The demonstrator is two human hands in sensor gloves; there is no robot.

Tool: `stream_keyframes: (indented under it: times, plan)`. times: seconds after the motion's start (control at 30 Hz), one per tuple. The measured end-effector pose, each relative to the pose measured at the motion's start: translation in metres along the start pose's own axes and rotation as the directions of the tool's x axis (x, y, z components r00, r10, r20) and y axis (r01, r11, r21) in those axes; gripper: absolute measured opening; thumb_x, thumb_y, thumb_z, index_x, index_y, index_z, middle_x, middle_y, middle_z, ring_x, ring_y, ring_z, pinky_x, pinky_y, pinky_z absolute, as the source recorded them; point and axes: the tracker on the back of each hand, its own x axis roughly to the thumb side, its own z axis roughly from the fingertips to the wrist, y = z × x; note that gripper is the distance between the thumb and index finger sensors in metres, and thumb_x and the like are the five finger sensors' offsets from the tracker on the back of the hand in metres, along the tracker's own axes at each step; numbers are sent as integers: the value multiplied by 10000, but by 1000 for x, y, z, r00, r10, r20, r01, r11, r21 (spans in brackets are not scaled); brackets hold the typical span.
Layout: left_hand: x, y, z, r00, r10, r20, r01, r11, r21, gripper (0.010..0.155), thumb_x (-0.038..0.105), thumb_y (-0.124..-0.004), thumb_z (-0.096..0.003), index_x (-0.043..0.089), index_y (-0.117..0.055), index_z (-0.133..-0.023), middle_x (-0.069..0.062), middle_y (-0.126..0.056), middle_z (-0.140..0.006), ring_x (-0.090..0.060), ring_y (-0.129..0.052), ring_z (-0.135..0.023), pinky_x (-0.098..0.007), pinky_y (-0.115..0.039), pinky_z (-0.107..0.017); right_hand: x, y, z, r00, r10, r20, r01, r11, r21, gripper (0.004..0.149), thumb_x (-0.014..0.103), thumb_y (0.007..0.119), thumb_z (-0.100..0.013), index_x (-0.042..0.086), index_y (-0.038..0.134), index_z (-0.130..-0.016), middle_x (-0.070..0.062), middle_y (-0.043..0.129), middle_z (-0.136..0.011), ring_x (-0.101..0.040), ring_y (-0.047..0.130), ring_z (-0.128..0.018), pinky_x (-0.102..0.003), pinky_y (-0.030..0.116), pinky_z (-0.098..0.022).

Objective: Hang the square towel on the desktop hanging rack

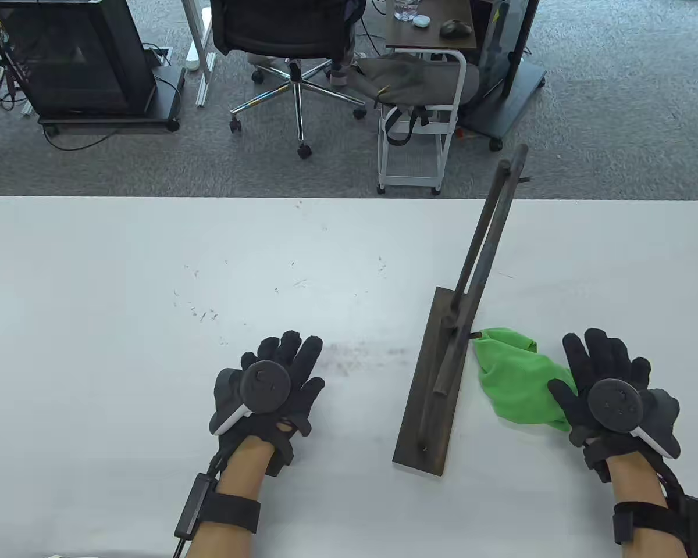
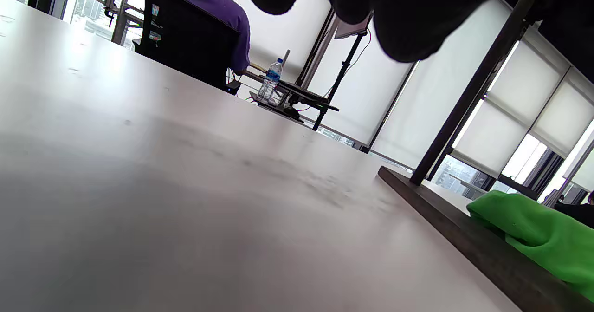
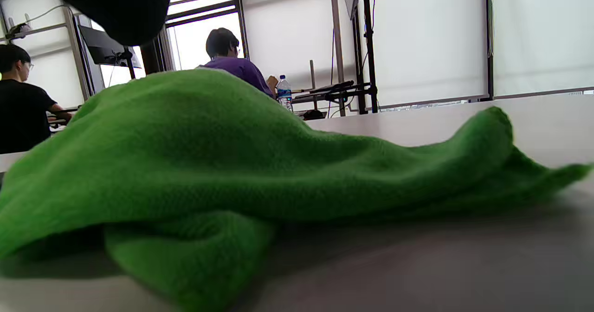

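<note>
A crumpled green square towel (image 1: 515, 381) lies on the white table (image 1: 122, 279), right beside the rack's dark base plank (image 1: 433, 383). The rack's posts and bar (image 1: 488, 244) rise from the plank. My right hand (image 1: 581, 366) is open, fingers spread, with the thumb over the towel's right edge; I cannot tell if it touches. The towel fills the right wrist view (image 3: 232, 163), with a gloved fingertip (image 3: 116, 5) above it. My left hand (image 1: 294, 360) is open, palm down, left of the plank and holds nothing. The left wrist view shows the plank (image 2: 468, 228), a post (image 2: 473, 94) and the towel (image 2: 538, 228).
Beyond the table's far edge stand an office chair (image 1: 285, 40), a white cart (image 1: 419, 128) and a black cabinet (image 1: 75, 58). The table has small scuff marks (image 1: 203, 314) in the middle.
</note>
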Motion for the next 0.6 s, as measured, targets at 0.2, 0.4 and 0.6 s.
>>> stream_keyframes:
  times: [0.2, 0.4, 0.6]
  plan:
    - [-4, -6, -2, 1000, 13, -26, -14, 999, -34, 679, 437, -803, -528, 296, -531, -1135, -139, -415, -1166, -598, -394, -1064, -770, -257, -646, 4, 10, 0, 999, -35, -39, 37, 997, 62, 755, 576, 689, -520, 419, 136, -1008, -116, 174, -1174, -529, 320, -1033, -788, 253, -620]
    - [-8, -12, -3, 998, 47, -50, -51, 995, -81, 676, 438, -800, -530, 291, -537, -1135, -145, -408, -1167, -602, -398, -1060, -771, -257, -644, 10, 12, -3, 999, -35, -28, 37, 996, 77, 752, 581, 683, -521, 420, 134, -1010, -113, 171, -1176, -527, 318, -1035, -788, 250, -621]
    - [-9, -20, -5, 996, 52, -68, -60, 990, -129, 670, 440, -797, -532, 281, -550, -1134, -150, -407, -1167, -606, -393, -1058, -772, -250, -642, 6, 9, -3, 998, -49, -48, 52, 996, 70, 748, 580, 683, -522, 416, 142, -1012, -119, 176, -1175, -530, 319, -1033, -788, 255, -620]
